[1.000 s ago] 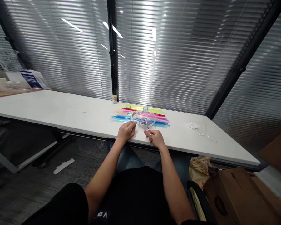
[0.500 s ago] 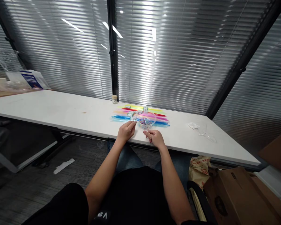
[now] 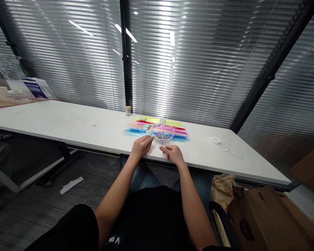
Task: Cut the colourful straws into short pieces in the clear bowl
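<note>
A clear round bowl (image 3: 173, 133) holds many small multicoloured beads (image 3: 166, 136). My right hand (image 3: 174, 154) is closed around a slim, shiny, tweezer-like tool (image 3: 165, 143), whose far end slants down into the bowl. Left of the bowl, my left hand (image 3: 141, 146) has its fingers pinched together, their tips at the bowl's side. Whether they grip the rim or something tiny cannot be made out. Behind and under the bowl lie bundles of thin coloured sticks, among them blue sticks (image 3: 181, 138) and red sticks (image 3: 180, 128), with pale labels (image 3: 162, 121) around some.
A small lidded jar (image 3: 128, 111) stands at the back of the white table (image 3: 68, 120). Crumpled white wrapping (image 3: 216, 140) and a clear plastic piece (image 3: 230, 150) lie to the right. Cardboard boxes (image 3: 274, 216) and a paper bag (image 3: 223, 188) are below, right.
My left fingertips have shifted slightly right, closer against the bowl. My right hand and the tool's tip have moved a little to the left. The rest looks unchanged.
</note>
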`<action>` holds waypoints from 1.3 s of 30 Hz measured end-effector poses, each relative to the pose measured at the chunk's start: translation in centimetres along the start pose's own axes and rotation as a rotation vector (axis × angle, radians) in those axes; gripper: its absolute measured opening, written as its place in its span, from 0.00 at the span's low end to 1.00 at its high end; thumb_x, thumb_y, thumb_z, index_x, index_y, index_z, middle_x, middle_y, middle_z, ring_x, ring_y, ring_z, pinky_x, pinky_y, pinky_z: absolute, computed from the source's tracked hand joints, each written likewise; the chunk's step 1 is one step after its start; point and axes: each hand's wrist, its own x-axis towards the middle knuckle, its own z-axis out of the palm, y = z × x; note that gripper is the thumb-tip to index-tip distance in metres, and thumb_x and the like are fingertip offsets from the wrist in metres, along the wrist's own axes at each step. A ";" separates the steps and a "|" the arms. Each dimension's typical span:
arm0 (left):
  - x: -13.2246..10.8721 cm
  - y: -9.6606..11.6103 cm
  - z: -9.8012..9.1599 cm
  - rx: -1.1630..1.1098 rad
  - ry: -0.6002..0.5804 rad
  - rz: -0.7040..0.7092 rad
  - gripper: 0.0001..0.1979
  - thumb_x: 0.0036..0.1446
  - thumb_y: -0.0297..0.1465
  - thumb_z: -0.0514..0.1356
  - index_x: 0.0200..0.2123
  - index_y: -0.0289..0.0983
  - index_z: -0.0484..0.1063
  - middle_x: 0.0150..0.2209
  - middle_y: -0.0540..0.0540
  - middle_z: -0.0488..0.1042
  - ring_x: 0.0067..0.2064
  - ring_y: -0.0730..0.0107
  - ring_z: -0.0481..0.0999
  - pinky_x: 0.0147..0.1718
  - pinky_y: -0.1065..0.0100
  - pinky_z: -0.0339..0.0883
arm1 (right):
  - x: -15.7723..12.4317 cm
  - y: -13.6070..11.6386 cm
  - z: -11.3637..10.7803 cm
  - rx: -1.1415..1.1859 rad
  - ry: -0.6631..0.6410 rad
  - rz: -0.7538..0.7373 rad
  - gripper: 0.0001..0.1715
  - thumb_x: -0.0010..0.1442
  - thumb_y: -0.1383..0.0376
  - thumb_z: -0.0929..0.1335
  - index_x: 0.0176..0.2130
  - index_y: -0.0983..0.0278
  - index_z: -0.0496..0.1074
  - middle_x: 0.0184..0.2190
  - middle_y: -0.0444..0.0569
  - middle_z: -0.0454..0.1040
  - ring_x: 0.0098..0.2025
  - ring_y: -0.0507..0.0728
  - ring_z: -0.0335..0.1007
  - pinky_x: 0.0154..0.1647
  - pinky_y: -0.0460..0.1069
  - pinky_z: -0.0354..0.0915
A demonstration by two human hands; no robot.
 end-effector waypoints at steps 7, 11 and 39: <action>0.1 0.0 -0.1 0.000 0.000 0.016 0.14 0.62 0.25 0.51 0.46 0.39 0.72 0.38 0.44 0.77 0.39 0.69 0.77 0.36 0.70 0.71 | 0.1 0.0 0.0 -0.003 0.007 0.010 0.34 0.54 0.41 0.63 0.12 0.62 0.61 0.11 0.42 0.62 0.22 0.54 0.66 0.29 0.46 0.60; 0.1 0.0 -0.1 0.008 -0.002 0.018 0.13 0.62 0.25 0.51 0.45 0.38 0.72 0.38 0.44 0.78 0.39 0.68 0.77 0.36 0.69 0.71 | 0.0 0.0 0.0 0.002 0.006 0.011 0.33 0.55 0.41 0.63 0.13 0.62 0.62 0.11 0.42 0.62 0.20 0.53 0.64 0.28 0.46 0.59; 0.0 0.0 0.2 0.034 0.053 -0.027 0.12 0.59 0.25 0.54 0.45 0.37 0.71 0.39 0.43 0.77 0.39 0.65 0.77 0.37 0.67 0.70 | 0.1 -0.1 0.0 0.035 0.027 0.021 0.32 0.55 0.43 0.64 0.13 0.62 0.62 0.10 0.42 0.61 0.19 0.52 0.62 0.27 0.46 0.57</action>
